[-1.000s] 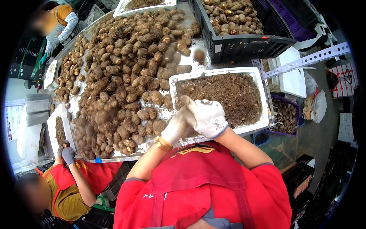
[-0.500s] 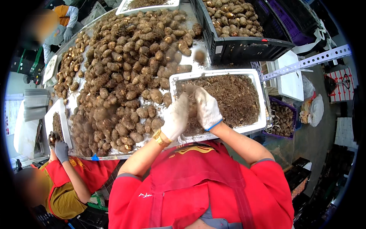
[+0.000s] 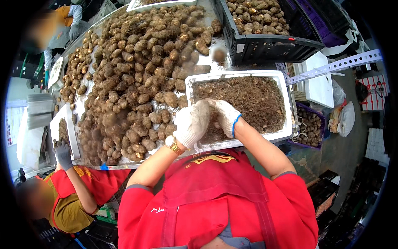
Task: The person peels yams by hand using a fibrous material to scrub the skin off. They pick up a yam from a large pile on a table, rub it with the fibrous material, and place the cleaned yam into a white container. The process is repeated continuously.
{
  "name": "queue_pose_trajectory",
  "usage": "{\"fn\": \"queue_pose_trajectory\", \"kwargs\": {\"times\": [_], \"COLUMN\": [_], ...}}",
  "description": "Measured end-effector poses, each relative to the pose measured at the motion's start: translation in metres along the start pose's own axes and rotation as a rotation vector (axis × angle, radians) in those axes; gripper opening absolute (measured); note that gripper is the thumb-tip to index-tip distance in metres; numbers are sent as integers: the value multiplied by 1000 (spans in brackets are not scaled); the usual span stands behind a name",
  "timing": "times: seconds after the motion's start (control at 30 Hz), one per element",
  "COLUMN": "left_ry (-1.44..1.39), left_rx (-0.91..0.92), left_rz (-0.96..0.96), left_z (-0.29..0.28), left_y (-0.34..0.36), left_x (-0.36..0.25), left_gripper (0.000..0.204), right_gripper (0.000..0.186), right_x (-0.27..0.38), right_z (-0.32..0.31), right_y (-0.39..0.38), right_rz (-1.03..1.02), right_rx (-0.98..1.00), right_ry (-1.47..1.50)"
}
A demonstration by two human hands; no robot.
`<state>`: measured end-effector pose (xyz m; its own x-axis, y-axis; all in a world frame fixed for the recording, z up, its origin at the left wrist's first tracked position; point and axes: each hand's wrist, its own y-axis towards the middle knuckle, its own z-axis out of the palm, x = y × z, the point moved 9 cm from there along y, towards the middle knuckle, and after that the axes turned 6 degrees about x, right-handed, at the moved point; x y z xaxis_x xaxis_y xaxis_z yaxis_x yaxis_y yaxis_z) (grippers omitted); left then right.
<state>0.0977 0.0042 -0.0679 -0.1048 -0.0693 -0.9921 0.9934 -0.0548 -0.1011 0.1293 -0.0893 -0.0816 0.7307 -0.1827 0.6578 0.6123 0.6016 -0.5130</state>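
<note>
My left hand (image 3: 191, 124), in a white knit glove, is closed and pressed against my right hand (image 3: 224, 117), also gloved and curled. Whatever they grip between them is hidden by the gloves. Both are over the near left part of a white foam tray (image 3: 286, 108) filled with brown root fibres and peelings (image 3: 248, 103). To their left, a broad pile of brown hairy tubers (image 3: 128, 91) covers much of the white tabletop.
A black crate (image 3: 273, 50) of tubers stands behind the tray. A purple crate (image 3: 309, 124) of tubers sits lower right, beside a perforated metal bar (image 3: 336, 66). Two co-workers (image 3: 74, 195) (image 3: 68, 29) work along the left; a smaller tray (image 3: 60, 124) lies by the nearer one.
My hands have shifted and turned against each other, the left one now more upright and the right wrist farther right. The nearer co-worker's gloved hand has moved slightly.
</note>
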Motion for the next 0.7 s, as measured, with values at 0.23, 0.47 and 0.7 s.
{"fn": "queue_pose_trajectory", "kwargs": {"times": [0.23,0.47,0.7], "left_ry": [-613,-660,-482], "left_rx": [-160,-181,-196], "left_rz": [-346,-431,-288], "left_z": [2,7,-1], "left_y": [1,-4,-2], "left_x": [40,31,17], "left_gripper": [44,40,43], "right_gripper": [36,29,31], "right_x": [43,79,72], "right_z": [-5,41,52], "right_y": [-18,-66,-65], "right_rz": [-422,-736,-852], "right_rx": [-35,-100,-146], "right_ry": [-329,-1072,-1107]}}
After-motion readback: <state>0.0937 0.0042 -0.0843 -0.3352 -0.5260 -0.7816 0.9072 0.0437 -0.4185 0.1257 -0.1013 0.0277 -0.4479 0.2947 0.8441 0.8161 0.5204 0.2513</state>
